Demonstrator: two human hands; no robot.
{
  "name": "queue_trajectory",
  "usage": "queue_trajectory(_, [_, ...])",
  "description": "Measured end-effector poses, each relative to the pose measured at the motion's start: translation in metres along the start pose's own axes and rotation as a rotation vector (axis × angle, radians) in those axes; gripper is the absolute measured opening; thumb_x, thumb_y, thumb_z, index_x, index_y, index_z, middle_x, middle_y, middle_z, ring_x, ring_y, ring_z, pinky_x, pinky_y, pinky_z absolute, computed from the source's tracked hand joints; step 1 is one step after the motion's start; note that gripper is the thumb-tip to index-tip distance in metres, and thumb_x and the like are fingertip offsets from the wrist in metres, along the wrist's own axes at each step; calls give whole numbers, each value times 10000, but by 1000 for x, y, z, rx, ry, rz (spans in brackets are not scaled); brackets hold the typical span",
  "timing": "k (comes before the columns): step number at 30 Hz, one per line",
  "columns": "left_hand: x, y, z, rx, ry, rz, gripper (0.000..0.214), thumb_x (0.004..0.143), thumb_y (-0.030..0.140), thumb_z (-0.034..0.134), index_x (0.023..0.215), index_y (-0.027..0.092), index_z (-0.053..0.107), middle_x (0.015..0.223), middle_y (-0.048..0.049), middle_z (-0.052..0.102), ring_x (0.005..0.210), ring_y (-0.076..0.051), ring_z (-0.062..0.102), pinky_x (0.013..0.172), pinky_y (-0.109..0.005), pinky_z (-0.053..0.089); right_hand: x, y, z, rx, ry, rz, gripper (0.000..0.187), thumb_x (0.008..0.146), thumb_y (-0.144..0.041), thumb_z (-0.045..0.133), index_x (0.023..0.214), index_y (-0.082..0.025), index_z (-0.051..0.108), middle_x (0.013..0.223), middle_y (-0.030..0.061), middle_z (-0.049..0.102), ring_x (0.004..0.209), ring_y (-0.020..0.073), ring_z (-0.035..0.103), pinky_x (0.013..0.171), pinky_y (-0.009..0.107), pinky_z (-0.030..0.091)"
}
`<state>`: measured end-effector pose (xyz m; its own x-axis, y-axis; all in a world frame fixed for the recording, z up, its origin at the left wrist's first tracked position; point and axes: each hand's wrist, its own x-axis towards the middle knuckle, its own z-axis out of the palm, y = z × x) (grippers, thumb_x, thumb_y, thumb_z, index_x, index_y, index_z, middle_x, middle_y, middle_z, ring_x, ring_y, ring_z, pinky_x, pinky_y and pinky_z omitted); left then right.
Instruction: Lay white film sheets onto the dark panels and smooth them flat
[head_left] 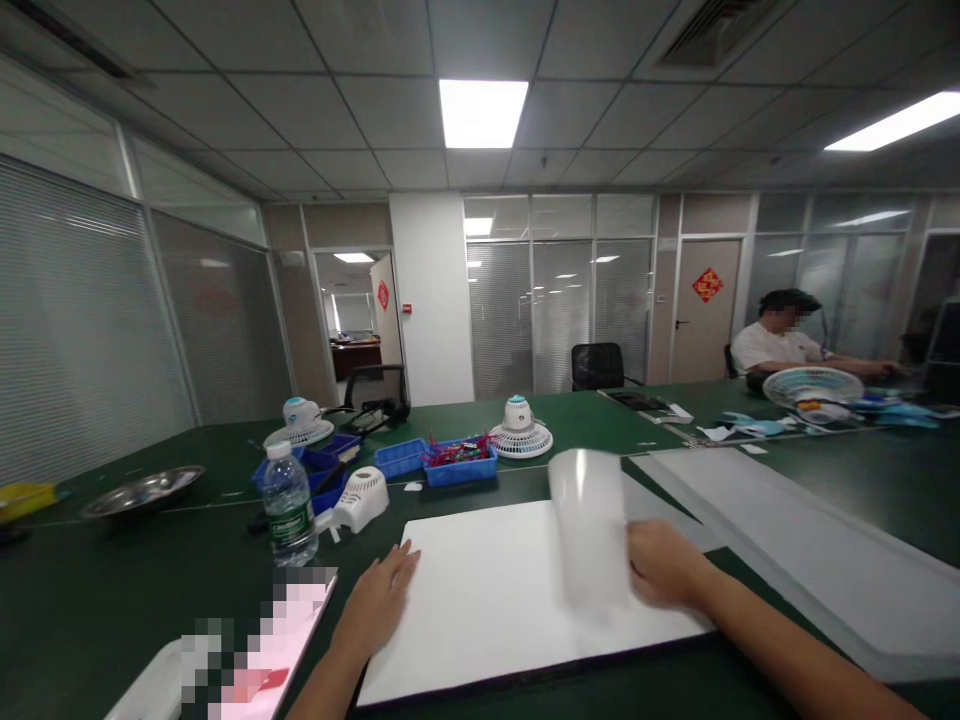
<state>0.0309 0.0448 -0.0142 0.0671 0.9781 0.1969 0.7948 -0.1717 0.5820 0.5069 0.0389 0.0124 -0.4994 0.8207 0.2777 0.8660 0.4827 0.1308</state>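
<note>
Seated at green table [112,600]. White board [480,600] lies flat directly in front of me, dark edge along its near side.

My left hand [379,600]: open, fingers stretched out and lying flat on the board's near-left corner, gripping nothing.

My right hand [660,565]: closed around the right edge of a translucent sheet [589,520], near the sheet's lower end. Sheet stands curled upward off the board's right half and is motion-blurred; its lower end meets the board surface just left of my right hand. Exact finger placement too blurred to tell.

So: board spans the gap between both hands, sheet at the right one, well apart from the left.

Around:
- Water bottle [289,510], upright, beyond my left hand, off the board.
- White fan housing [361,497] just right of the bottle.
- Blue trays [457,465] farther back, 1 holding red and mixed small parts.
- 2 small white fans: 1 [519,428] beside the trays, 1 [300,422] behind the bottle.
- Metal dish [142,490] far left.
- Long white panel [810,550] to my right, running away from me.
- Another person [780,340] sits at the far right end, arms on the table.
</note>
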Motion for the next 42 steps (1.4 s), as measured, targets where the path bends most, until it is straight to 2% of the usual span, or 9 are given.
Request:
queue_trajectory(6, [-2,-4,-2,-1,-14,-12,604,992,471,230,1391,187,584,1494,-63,536,1442,-240,420,1240,-446,221,5,-57,-40,79,-122,-263,184,748,-304,584,897,-202,623,841,67,659,785,243,609,695,349,402])
queue_trajectory(9, [-2,-2,-2,6,-15,-21,628,986,516,232,1390,186,582,1503,-70,526,1460,-250,385,1235,-472,221,5,-74,-52,180,-140,-321,370,759,-493,635,989,-204,652,909,81,662,827,266,613,726,380,437])
queue_trajectory(15, [0,5,-3,74,-32,-19,666,873,530,493,1427,163,538,1555,-82,455,1480,-280,346,1240,-465,199,4,-81,-45,383,-117,-423,774,812,-685,594,1463,-282,478,1448,177,508,1283,394,498,1035,574,369])
queue_trajectory(27, [-2,6,-1,143,-63,-37,691,842,472,543,1462,172,498,1630,-85,295,1504,-317,273,1230,-506,216,-1,-92,-30,531,-241,-273,681,942,-650,439,1553,-386,296,1641,107,263,1486,395,235,1143,677,176])
queue_trajectory(31, [-1,3,3,152,-76,-17,618,853,336,503,1457,202,505,1623,-53,318,1509,-260,262,1247,-464,189,6,-50,-9,533,-78,-115,561,1015,-535,320,1554,-381,298,1622,38,330,1488,275,278,1178,537,244])
queue_trajectory(35, [2,-2,5,155,-86,14,636,838,239,467,1472,196,482,1620,-48,331,1512,-213,261,1258,-451,159,-7,43,15,3,207,451,581,959,-507,387,1509,-318,407,1598,53,375,1485,271,274,1192,497,218])
queue_trajectory(36, [3,-4,5,154,-86,21,652,825,218,465,1477,198,475,1620,-44,334,1513,-205,260,1259,-449,156,-16,67,20,-43,232,578,631,945,-489,390,1523,-234,389,1610,125,334,1501,321,217,1191,556,166])
queue_trajectory(38, [3,-6,6,152,-83,31,678,802,187,460,1479,208,471,1621,-32,339,1515,-197,258,1261,-449,149,-39,111,29,-89,241,782,771,916,-538,364,1532,-75,333,1607,259,253,1503,423,135,1150,674,97])
queue_trajectory(42, [3,-7,7,156,-65,29,663,808,224,471,1470,194,484,1604,-39,382,1507,-207,288,1259,-453,150,-73,163,46,-44,9,1105,946,832,-748,305,1504,-89,392,1560,321,297,1439,503,262,1051,763,166])
